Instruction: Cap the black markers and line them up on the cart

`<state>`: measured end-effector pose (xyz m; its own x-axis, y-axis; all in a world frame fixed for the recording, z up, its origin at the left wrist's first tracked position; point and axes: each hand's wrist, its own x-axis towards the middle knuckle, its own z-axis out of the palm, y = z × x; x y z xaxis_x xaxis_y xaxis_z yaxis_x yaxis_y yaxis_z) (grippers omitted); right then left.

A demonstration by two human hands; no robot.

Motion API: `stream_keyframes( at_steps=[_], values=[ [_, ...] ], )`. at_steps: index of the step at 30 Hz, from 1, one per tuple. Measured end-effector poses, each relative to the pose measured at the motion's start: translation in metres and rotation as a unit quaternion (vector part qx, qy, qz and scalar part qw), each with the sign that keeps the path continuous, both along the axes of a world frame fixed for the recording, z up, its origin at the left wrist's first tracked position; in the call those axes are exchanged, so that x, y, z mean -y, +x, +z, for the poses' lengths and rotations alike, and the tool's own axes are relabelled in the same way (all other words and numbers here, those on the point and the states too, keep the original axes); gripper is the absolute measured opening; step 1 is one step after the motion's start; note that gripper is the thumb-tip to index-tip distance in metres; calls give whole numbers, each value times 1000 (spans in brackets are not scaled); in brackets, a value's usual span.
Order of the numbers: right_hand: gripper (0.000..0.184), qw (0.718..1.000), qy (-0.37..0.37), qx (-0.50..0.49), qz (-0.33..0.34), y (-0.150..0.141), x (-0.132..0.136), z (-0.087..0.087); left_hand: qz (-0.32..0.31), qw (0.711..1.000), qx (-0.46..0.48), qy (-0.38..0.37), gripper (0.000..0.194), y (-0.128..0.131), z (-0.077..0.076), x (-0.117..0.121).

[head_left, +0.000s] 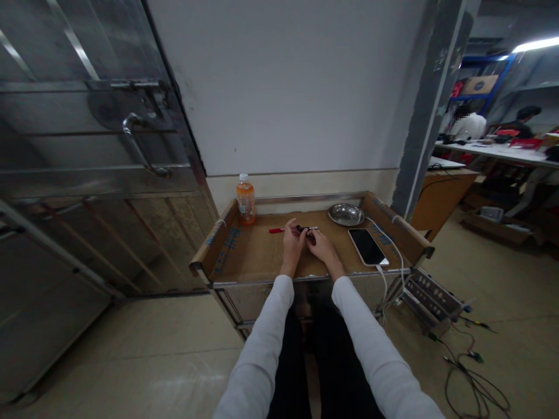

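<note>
My left hand [292, 245] and my right hand [322, 247] meet above the cardboard-lined top of a cart [257, 256]. Between their fingers is a small dark object [310, 235], mostly covered and too small to make out its kind. Both hands are closed on it. Just beyond my left hand lies a thin tool with a red handle [276, 231]; my fingers hide part of it. A smartphone [367, 247] with a white cable plugged in rests to the right of my right hand. Behind the phone sits a shallow round metal dish [346, 215].
An orange drink bottle [246, 201] stands at the cart's back left corner. Raised cardboard sides edge the cart. A metal door [87, 139] is on the left. On the floor at right are a device with sockets [432, 299] and loose cables [474, 381]. People sit at tables beyond.
</note>
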<state>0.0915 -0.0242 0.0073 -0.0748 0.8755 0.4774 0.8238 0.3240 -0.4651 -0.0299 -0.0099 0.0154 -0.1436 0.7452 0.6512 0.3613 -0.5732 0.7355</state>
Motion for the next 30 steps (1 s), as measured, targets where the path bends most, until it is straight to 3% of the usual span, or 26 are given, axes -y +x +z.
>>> stream_keyframes(
  at_steps=[15, 30],
  values=[
    [14, 996, 12, -66, 66, 3, -6, -5, 82, 996, 28, 16, 27, -10, 2, 1],
    [22, 998, 27, -58, 26, 3, -3, -2, 95, 992, 80, -22, 28, -12, 0, -2]
  ],
)
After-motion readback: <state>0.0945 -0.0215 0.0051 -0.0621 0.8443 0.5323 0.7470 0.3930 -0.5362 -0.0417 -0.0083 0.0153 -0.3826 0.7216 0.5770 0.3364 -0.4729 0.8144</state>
